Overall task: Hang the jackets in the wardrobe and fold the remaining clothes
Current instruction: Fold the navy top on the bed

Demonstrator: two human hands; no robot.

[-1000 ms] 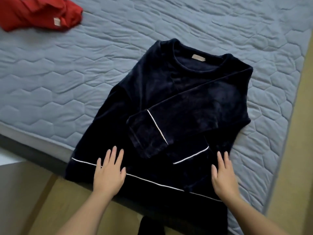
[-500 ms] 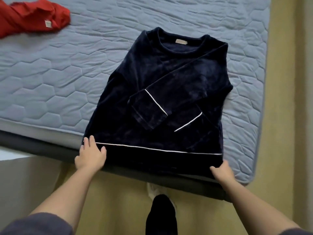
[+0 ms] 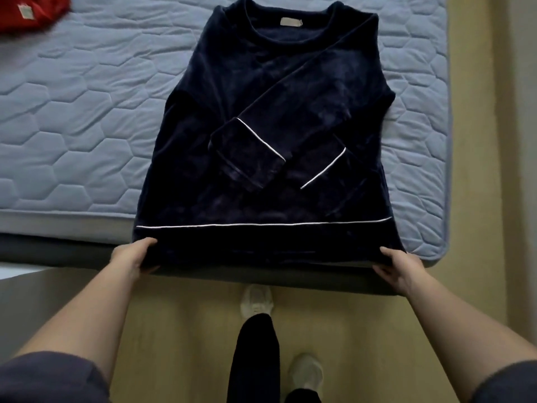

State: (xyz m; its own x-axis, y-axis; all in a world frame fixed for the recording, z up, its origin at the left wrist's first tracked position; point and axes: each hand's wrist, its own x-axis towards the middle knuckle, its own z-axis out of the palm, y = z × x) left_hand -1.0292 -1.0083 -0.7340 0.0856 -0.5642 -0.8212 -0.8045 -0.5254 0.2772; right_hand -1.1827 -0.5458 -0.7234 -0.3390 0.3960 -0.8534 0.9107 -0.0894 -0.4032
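Note:
A dark navy velvet top point(image 3: 261, 82) with white piping lies flat on the bed, collar away from me, both sleeves folded across its front. Its hem hangs at the near edge of the mattress. My left hand point(image 3: 132, 257) grips the hem's left corner, thumb on top and fingers curled under. At the hem's right corner my right hand point(image 3: 399, 267) grips in the same way. A red garment point(image 3: 32, 10) lies crumpled at the far left of the bed, partly cut off by the frame.
The grey quilted mattress point(image 3: 72, 112) ends at its right edge near a wooden floor strip point(image 3: 479, 141). A dark bed base point(image 3: 58, 251) runs below the mattress. My legs and light shoes point(image 3: 257, 301) stand on the floor close to the bed.
My hands slid from lying flat on the top's lower front down and outward to its hem corners and took hold of them. The view has shifted to look more straight down.

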